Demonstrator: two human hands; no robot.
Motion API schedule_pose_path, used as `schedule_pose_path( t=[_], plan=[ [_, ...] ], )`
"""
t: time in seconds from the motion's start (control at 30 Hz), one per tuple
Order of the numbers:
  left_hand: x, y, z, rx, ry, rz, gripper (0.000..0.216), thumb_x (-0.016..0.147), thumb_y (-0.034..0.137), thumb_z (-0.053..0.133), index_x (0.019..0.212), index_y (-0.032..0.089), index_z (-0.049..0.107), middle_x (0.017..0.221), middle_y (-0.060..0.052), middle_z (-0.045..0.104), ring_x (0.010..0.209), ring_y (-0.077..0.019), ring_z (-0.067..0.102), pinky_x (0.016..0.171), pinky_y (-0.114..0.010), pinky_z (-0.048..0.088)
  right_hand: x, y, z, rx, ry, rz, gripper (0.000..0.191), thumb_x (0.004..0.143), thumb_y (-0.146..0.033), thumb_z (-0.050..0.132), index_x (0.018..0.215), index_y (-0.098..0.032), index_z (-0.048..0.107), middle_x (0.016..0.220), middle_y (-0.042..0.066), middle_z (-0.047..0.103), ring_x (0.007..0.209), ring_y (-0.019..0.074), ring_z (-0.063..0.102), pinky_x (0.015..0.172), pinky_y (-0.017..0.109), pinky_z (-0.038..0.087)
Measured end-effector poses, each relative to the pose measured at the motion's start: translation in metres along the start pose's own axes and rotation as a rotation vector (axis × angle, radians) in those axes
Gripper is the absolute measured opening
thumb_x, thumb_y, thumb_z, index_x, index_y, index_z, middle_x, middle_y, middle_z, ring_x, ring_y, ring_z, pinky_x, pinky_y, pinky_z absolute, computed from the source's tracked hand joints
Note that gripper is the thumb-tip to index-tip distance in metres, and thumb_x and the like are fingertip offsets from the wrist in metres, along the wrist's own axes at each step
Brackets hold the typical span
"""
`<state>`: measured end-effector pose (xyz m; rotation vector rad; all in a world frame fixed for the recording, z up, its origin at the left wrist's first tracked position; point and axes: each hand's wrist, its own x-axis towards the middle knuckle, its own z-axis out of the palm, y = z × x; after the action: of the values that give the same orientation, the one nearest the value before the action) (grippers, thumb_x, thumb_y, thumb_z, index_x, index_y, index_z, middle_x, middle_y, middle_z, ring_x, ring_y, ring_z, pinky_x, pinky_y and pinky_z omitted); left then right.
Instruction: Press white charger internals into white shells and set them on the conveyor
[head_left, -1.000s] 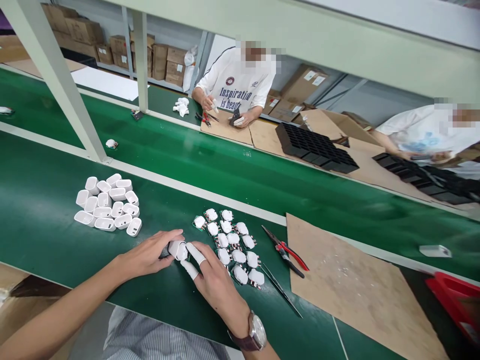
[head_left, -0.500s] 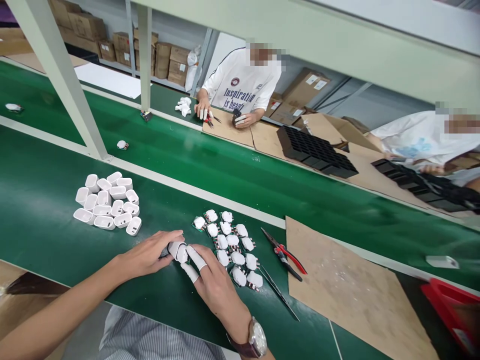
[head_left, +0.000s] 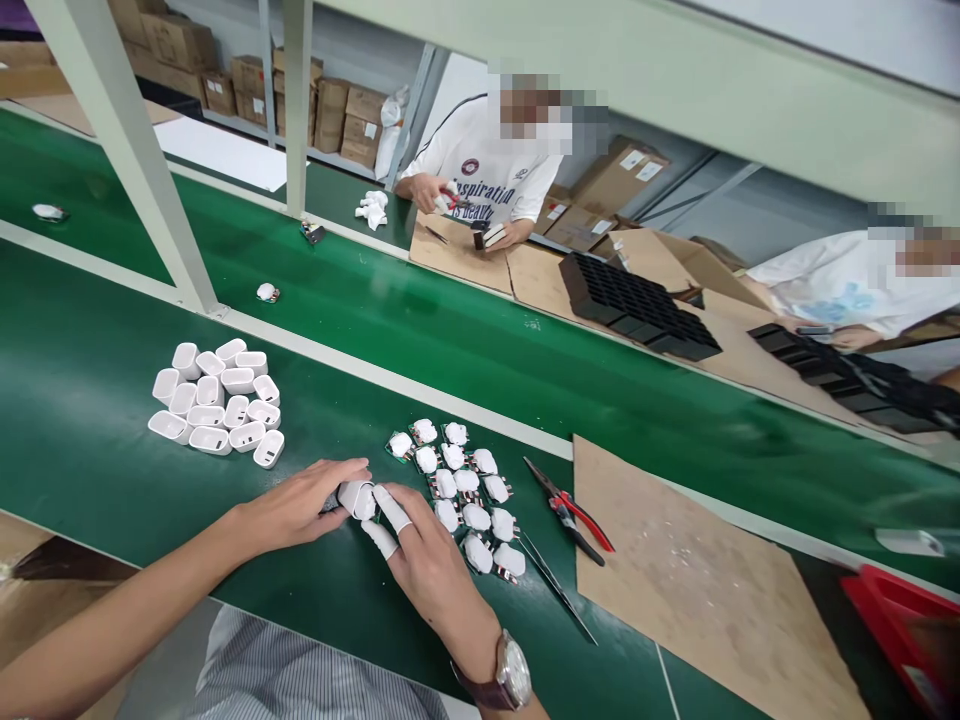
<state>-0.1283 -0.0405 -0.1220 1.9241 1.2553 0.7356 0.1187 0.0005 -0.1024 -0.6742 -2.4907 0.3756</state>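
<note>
L hand (head_left: 300,510) & R hand (head_left: 427,560) both pinch a white shell (head_left: 352,497) between them, pressed on the belt (head_left: 90,480) for steadiness; maybe a dark part beneath. Boards (head_left: 465,495) sit just R of R hand, in easy reach.

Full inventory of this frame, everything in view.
green conveyor belt: one, green, mid-frame
white plastic charger shells: about fifteen, white, near left
white charger inserts with metal prongs: about thirteen, white, near centre
red-handled pliers: one, red-black, right of inserts
brown cardboard sheet: one, brown, near right
black plastic trays: several, black, far side
co-workers: two, white shirts, far side
small white charger piece: one, white, held
left hand: one, grips it
right hand: one, white finger cots, grips it
</note>
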Motion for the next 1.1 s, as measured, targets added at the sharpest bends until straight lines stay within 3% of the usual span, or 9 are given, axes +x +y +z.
schedule_pose_path(
  t=[0.2, 0.37, 0.73, 1.1],
  plan=[
    [-0.0003, -0.0002, -0.0013, -0.021, -0.033, -0.032, 0.069, 0.103, 0.023, 0.056, 0.163, 0.034, 0.024, 0.152, -0.007, 0.059, 0.14, -0.0265, 0.055, 0.112, -0.044, 0.051, -0.0002, 0.0061, -0.0006, 0.037, -0.052, 0.014, 0.039, 0.101, -0.006, 0.053, 0.138, -0.019, 0.052, 0.138, 0.018, 0.058, 0.127, 0.0318, 0.061, 0.1, 0.052, 0.063],
    [-0.0005, -0.0011, 0.0001, -0.028, -0.015, -0.03, 0.068, 0.102, 0.024, 0.057, 0.162, 0.033, 0.026, 0.151, -0.007, 0.06, 0.136, -0.0264, 0.058, 0.109, -0.043, 0.052, -0.0012, 0.0101, -0.0003, 0.063, -0.074, 0.006, 0.048, 0.102, -0.007, 0.052, 0.147, -0.021, 0.047, 0.14, 0.017, 0.059, 0.13, 0.0318, 0.06, 0.102, 0.054, 0.062],
    [-0.0014, -0.0067, 0.0058, 0.005, 0.034, 0.025, 0.068, 0.103, 0.021, 0.056, 0.162, 0.034, 0.024, 0.15, -0.007, 0.061, 0.137, -0.0261, 0.057, 0.112, -0.046, 0.051, -0.0071, 0.0056, -0.0024, 0.014, 0.009, -0.021, 0.063, 0.101, -0.007, 0.054, 0.159, -0.023, 0.035, 0.137, 0.017, 0.063, 0.125, 0.0307, 0.065, 0.1, 0.05, 0.064],
    [-0.0006, -0.003, 0.0055, 0.018, 0.025, 0.016, 0.067, 0.104, 0.021, 0.055, 0.162, 0.035, 0.025, 0.15, -0.006, 0.061, 0.139, -0.0263, 0.056, 0.112, -0.044, 0.051, -0.008, 0.0065, -0.0033, 0.018, 0.003, -0.012, 0.057, 0.1, -0.005, 0.054, 0.153, -0.022, 0.041, 0.137, 0.018, 0.063, 0.128, 0.032, 0.063, 0.099, 0.051, 0.064]
  ],
)
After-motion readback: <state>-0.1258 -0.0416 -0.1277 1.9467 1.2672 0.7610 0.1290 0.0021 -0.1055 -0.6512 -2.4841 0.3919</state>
